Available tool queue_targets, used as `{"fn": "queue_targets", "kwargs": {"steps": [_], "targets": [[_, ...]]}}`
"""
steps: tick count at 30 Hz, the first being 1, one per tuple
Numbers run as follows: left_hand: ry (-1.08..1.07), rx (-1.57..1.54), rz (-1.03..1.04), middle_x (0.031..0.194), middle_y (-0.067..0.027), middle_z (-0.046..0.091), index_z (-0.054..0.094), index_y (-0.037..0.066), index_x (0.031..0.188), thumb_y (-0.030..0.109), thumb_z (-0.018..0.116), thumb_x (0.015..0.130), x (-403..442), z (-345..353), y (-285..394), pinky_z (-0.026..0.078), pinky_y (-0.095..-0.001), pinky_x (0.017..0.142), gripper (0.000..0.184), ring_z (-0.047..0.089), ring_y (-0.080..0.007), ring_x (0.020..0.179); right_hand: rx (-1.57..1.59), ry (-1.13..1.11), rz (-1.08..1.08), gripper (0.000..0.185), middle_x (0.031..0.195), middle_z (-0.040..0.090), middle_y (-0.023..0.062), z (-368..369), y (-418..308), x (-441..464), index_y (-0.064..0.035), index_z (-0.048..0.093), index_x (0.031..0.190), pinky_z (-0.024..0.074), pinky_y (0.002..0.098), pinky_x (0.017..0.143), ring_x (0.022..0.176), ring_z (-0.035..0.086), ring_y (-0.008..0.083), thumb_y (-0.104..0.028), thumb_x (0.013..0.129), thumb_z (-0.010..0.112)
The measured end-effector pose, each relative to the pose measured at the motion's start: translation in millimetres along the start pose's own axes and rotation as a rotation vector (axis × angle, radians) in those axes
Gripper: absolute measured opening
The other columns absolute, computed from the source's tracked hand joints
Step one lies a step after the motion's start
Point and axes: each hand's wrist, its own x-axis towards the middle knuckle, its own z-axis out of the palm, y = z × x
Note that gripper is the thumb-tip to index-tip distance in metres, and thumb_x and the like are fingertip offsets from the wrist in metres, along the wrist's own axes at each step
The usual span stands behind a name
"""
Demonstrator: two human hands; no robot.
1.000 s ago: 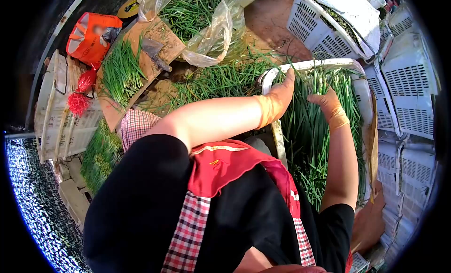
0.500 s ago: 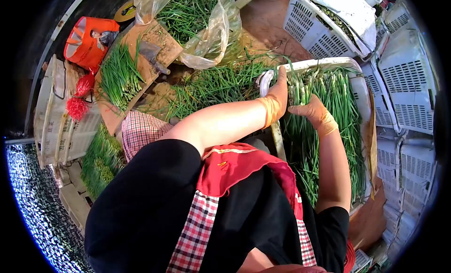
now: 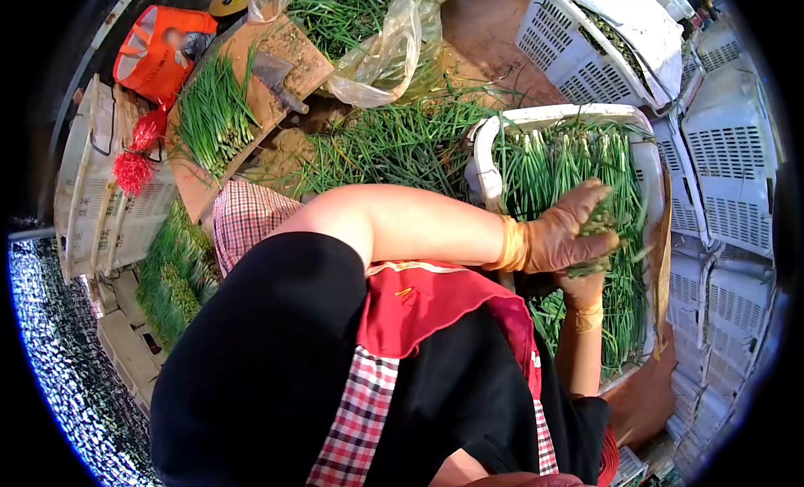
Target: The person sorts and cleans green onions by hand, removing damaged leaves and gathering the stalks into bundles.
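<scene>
A white crate (image 3: 488,173) in front of me is packed with long green chives (image 3: 548,164), their pale stem ends toward the far side. My left hand (image 3: 569,233), in a tan glove, is over the middle of the crate. Its curled fingers hold a small clump of green chive leaves (image 3: 600,224), slightly blurred. Just below it, close to my body, is my gloved right hand (image 3: 584,288). The left hand and the leaves cover its fingers, so their state cannot be seen.
Loose chives (image 3: 394,152) lie left of the crate. A chive bundle (image 3: 213,123) rests on a wooden board (image 3: 297,56) beside a flat metal blade (image 3: 272,71). An orange bag (image 3: 159,56) stands at far left. Stacked white crates (image 3: 729,160) line the right side.
Both hands have left the far stem ends and come nearer to my body. My left hand has crossed rightward over my right and now holds loose leaves.
</scene>
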Motion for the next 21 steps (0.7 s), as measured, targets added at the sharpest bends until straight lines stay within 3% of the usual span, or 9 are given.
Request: {"fn": "queue_targets", "kwargs": {"steps": [1,3,5,7,10,12,15,19,21], "targets": [[-0.038,0.171,0.185,0.141,-0.0189,0.022,0.003,-0.001,0.142,0.059,0.056,0.080,4,5,-1,0.016,-0.0378,0.108,0.102,0.021,-0.0299,0.132,0.027,0.136,-0.026,0.063,0.119,0.052,0.0115,-4,-7,1,0.0016,0.043,0.122,0.0401,0.0353,0.095,0.109,0.052,0.0215,-0.017,0.069,0.073],[-0.104,0.104,0.212,0.143,-0.0248,0.015,-0.001,-0.004,0.141,0.070,0.060,0.068,1,12,7,0.011,-0.0418,0.109,0.121,0.012,-0.0359,0.135,-0.035,0.360,-0.094,0.056,0.114,0.056,0.0131,-7,24,-7,0.0036,0.050,0.116,0.0418,0.0356,0.091,0.104,0.055,0.0236,-0.023,0.071,0.070],[-0.171,0.516,0.279,0.144,-0.0294,0.007,0.000,-0.009,0.139,0.080,0.062,0.051,-10,1,12,0.006,-0.0450,0.110,0.139,0.008,-0.0405,0.136,-0.136,0.289,-0.167,0.060,0.118,0.055,0.0119,-37,-8,-6,0.0027,0.047,0.120,0.0404,0.0362,0.093,0.106,0.054,0.0239,-0.021,0.070,0.070],[-0.089,0.628,0.130,0.138,-0.0308,0.021,0.011,-0.003,0.140,0.072,0.074,0.037,-27,-1,5,0.012,-0.0480,0.108,0.142,0.017,-0.0455,0.131,0.313,0.260,-0.137,0.074,0.122,0.052,0.0104,-39,-28,8,-0.0013,0.039,0.128,0.0401,0.0348,0.095,0.110,0.052,0.0220,-0.015,0.064,0.075],[0.002,0.576,0.210,0.139,-0.0298,0.021,0.014,-0.003,0.139,0.069,0.076,0.036,-6,2,9,0.009,-0.0472,0.109,0.141,0.018,-0.0443,0.131,0.411,0.182,-0.006,0.066,0.113,0.057,0.0072,-52,-110,39,-0.0016,0.044,0.124,0.0426,0.0321,0.090,0.103,0.054,0.0179,-0.009,0.065,0.074],[0.049,0.376,0.340,0.137,-0.0242,0.029,0.021,-0.004,0.136,0.057,0.083,0.037,25,-9,45,0.013,-0.0439,0.109,0.132,0.025,-0.0376,0.129,0.419,0.208,-0.039,0.061,0.108,0.059,0.0052,-69,-170,60,-0.0024,0.048,0.121,0.0431,0.0315,0.088,0.099,0.055,0.0158,-0.009,0.066,0.074],[-0.030,-0.250,0.441,0.117,-0.0117,0.056,0.053,0.001,0.119,0.028,0.088,0.051,59,-7,91,0.037,-0.0345,0.099,0.080,0.051,-0.0219,0.111,0.246,0.148,-0.090,0.062,0.111,0.059,0.0057,-110,-217,81,-0.0036,0.047,0.123,0.0428,0.0314,0.090,0.101,0.055,0.0176,-0.008,0.067,0.072],[-0.118,-0.387,0.373,0.105,-0.0086,0.062,0.060,0.001,0.108,0.018,0.084,0.058,88,-24,125,0.045,-0.0312,0.090,0.059,0.057,-0.0173,0.101,0.338,-0.216,-0.155,0.045,0.104,0.059,0.0110,-145,-284,88,0.0012,0.053,0.113,0.0447,0.0331,0.083,0.095,0.057,0.0181,-0.020,0.076,0.066],[0.049,-0.202,0.656,0.097,-0.0075,0.065,0.061,-0.001,0.105,0.014,0.083,0.060,89,-35,144,0.049,-0.0287,0.081,0.051,0.060,-0.0154,0.091,0.278,-0.189,-0.272,0.038,0.101,0.059,0.0127,-134,-302,85,0.0032,0.056,0.108,0.0453,0.0333,0.081,0.093,0.057,0.0173,-0.023,0.081,0.062]]}}
